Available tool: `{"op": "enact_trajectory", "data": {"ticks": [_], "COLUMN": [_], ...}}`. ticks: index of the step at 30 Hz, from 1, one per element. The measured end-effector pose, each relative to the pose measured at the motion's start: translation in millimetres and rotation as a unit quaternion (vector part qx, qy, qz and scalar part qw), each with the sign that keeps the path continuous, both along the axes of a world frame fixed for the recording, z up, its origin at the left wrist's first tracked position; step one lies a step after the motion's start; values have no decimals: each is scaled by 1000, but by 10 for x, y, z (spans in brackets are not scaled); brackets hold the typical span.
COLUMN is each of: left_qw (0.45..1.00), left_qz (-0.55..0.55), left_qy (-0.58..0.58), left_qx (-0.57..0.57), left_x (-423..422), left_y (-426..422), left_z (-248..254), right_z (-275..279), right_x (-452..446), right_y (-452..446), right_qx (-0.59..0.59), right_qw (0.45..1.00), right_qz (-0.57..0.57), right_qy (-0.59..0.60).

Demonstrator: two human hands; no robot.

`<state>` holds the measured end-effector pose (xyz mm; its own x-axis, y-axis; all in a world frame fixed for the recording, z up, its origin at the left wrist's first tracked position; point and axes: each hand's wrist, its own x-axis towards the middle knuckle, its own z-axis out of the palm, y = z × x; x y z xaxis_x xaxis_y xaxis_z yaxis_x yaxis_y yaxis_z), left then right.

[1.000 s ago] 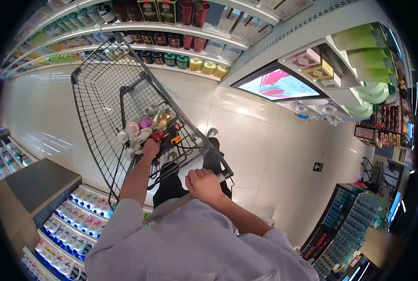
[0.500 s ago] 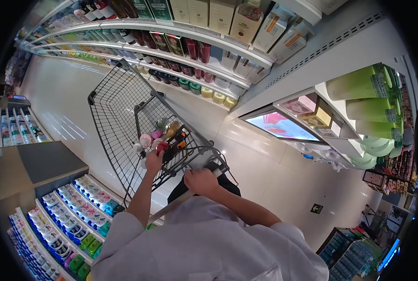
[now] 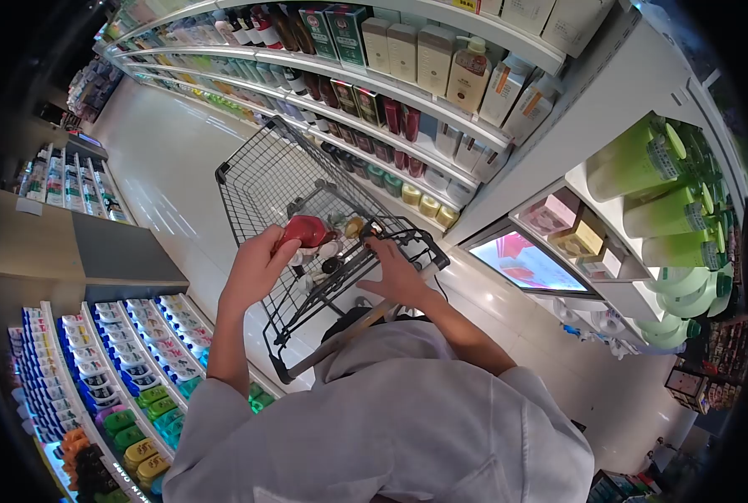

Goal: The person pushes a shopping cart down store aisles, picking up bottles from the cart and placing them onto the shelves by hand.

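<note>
A red bottle (image 3: 307,230) is gripped in my left hand (image 3: 258,261), raised above the shopping cart (image 3: 265,172). My right hand (image 3: 396,275) is off the cart's handle bar (image 3: 336,342), its fingers apart over the near right corner of the basket. Several bottles lie together inside the cart, among them a yellowish one (image 3: 354,228) and white ones. My left hand and the red bottle hide part of this group.
Long shelves (image 3: 441,105) of boxes and bottles curve across the top. Lower left, more shelves (image 3: 131,369) hold white, green and yellow bottles beside a counter (image 3: 126,243). At right are a lit screen (image 3: 529,258) and large green bottles (image 3: 642,168).
My left hand has lifted the red bottle up out of the cart. My right hand has let go of the handle and opened above it. The view has shifted towards the shelves.
</note>
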<state>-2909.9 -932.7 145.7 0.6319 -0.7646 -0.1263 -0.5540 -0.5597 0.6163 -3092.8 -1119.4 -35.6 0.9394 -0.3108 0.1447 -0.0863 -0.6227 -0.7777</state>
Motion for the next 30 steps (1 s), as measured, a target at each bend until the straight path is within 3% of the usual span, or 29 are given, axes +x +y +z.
{"op": "enact_trajectory", "data": {"ticks": [3,5,7,9,15,18,24,30], "left_qw": [996,991,989,989,960,949,929,902], "left_qz": [-14,-24,-36,-41,-25,-15,8,53], "left_qy": [44,79,71,25,122,133,167,187], "left_qx": [-71,-102,-126,-137,-253,-287,-330,-387], "left_x": [-238,-371,-404,-382,-378,-549,-772,-792], "left_y": [31,11,-31,-56,-76,-145,-324,-490], "left_z": [331,507,598,636,475,491,518,266], "right_z": [400,618,828,915,940,1058,1213,1299], "right_x": [238,333,356,274,-131,-280,-522,-602], "right_y": [24,103,153,243,435,427,491,522], "right_qx": [-1,105,303,333,486,564,637,633], "right_qw": [987,976,937,916,849,784,737,739], "right_qz": [37,93,163,197,204,257,218,208], "right_qy": [-158,-168,-61,-101,-43,-32,-49,-101]}}
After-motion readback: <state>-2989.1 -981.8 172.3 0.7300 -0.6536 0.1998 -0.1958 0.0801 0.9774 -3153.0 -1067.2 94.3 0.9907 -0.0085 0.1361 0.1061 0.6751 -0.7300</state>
